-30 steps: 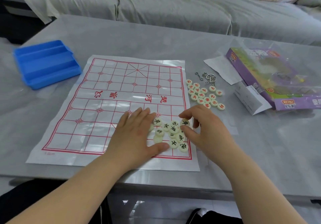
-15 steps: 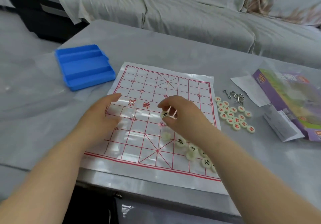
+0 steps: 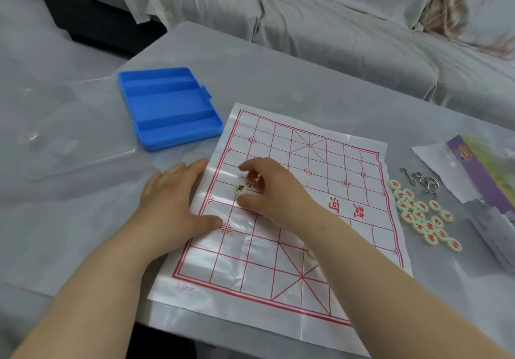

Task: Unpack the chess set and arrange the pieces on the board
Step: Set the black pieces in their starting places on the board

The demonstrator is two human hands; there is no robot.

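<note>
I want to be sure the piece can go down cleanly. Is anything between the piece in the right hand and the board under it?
Nothing visible. The right hand pinches the black-marked piece over bare grid near the left edge of the board; the left hand presses the sheet beside it, not beneath.

My tally of what lies on the one table.
I count one paper board, one black-lettered piece and, as near as I can make out, sixteen red-lettered pieces in one cluster. I also count one blue tray with three compartments, one clear lid, one purple box, one leaflet, a few tangled metal rings I cannot number, and two hands: left, right.
</note>
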